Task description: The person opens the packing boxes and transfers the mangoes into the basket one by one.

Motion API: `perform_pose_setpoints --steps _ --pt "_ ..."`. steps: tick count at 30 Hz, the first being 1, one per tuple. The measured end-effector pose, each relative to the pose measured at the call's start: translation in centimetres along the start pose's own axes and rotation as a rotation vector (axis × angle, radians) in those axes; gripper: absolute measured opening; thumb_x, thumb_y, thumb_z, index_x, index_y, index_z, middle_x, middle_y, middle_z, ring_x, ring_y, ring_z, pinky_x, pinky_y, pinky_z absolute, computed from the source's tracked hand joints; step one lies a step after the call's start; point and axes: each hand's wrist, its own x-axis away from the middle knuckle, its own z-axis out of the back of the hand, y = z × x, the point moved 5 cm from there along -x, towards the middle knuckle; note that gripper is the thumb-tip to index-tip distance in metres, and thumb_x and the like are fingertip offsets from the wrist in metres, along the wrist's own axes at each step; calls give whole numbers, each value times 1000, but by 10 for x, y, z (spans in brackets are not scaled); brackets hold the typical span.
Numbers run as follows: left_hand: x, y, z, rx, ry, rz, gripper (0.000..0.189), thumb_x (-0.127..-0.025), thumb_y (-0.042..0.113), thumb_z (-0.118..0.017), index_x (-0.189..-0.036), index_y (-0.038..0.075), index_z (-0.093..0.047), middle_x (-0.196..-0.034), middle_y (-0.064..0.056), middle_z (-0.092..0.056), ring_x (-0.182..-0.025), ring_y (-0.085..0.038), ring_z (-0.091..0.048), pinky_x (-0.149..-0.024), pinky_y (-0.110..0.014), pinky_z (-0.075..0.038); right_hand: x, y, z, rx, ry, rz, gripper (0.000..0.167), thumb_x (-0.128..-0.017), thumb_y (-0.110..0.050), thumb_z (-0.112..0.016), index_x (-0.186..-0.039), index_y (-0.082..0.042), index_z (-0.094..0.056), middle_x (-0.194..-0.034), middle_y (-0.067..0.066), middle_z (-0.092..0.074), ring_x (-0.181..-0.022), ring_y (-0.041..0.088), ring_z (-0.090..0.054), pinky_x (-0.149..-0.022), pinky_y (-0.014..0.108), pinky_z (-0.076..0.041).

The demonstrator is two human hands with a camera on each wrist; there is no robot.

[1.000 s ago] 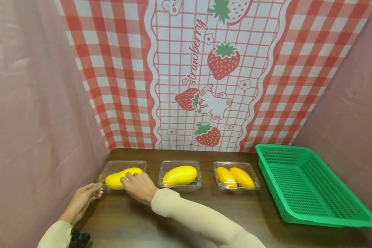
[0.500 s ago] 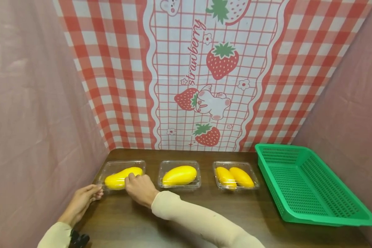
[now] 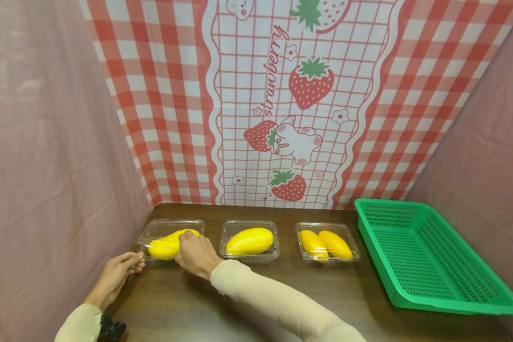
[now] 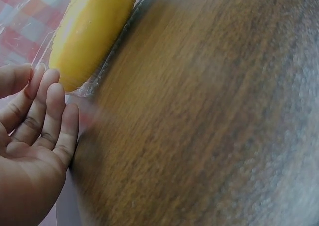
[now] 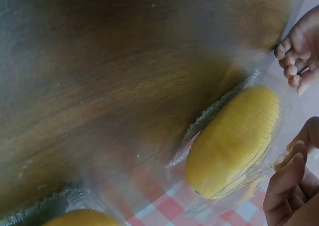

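Observation:
At the left of the table stands a clear plastic box (image 3: 157, 229) with a yellow mango (image 3: 161, 249) in it. My left hand (image 3: 116, 276) is at its front left corner, thumb and fingertip pinching thin clear plastic, as the left wrist view shows. Over the mango's right part, my right hand (image 3: 198, 252) has curled fingers. In the right wrist view, that hand pinches a creased clear plastic film (image 5: 256, 177) stretched across the mango (image 5: 232, 141). The film is so transparent that its outline is hard to follow.
A second clear box (image 3: 228, 228) with one mango (image 3: 250, 241) stands mid-table. Farther right, another clear box (image 3: 350, 232) contains two mangoes (image 3: 335, 245). A green basket (image 3: 386, 280) sits at the right. Checked cloth (image 3: 175, 118) hangs behind.
My right hand has slid rightward and slightly away along the mango, toward the box's right side. The left hand has stayed at the left corner. The view has shifted slightly.

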Motion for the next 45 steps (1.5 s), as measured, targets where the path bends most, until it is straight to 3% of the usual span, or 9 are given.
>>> perform_pose_setpoints --steps 9,27,32,36,40,45 --pt "1 2 -1 3 2 -5 22 -105 14 -61 -101 -6 -69 -89 -3 -70 -81 -11 -66 -77 -25 -57 -1 4 7 -89 42 -28 17 -80 -22 -74 -84 -10 -63 -85 1 -62 -66 18 -65 -55 30 -56" --pt "3 1 -1 1 5 -13 22 -105 14 -60 -103 -6 -68 -90 -3 -70 -81 -11 -66 -77 -25 -57 -9 14 15 -262 41 -75 25 -77 -16 -73 -68 -15 -50 -71 -4 -49 -58 9 -48 -53 21 -48" --pt "2 1 2 7 7 -3 22 -106 14 -60 -103 -6 -69 -90 -3 -70 -81 -11 -66 -78 -25 -57 -19 20 28 -255 57 -59 15 -82 -16 -73 -78 -13 -59 -78 -5 -52 -63 9 -53 -57 21 -49" --pt "2 1 3 -5 0 9 21 -106 14 -59 -102 -4 -69 -90 -3 -70 -81 -12 -66 -78 -26 -57 -22 25 35 -210 57 -39 9 -87 -21 -73 -88 -15 -66 -84 -6 -53 -61 8 -51 -52 19 -45" --pt "2 1 2 -21 -10 11 22 -106 15 -59 -103 -5 -68 -91 -4 -69 -82 -13 -65 -79 -26 -57 -21 31 40 -161 112 -16 10 -93 -27 -72 -96 -17 -70 -89 -6 -55 -59 7 -49 -49 18 -41" --pt "4 2 1 -9 -14 17 22 -106 14 -59 -102 -5 -68 -90 -4 -69 -82 -13 -65 -78 -27 -57 -22 39 44 -142 174 27 14 -98 -31 -71 -101 -17 -71 -93 -5 -59 -65 7 -57 -54 17 -45"
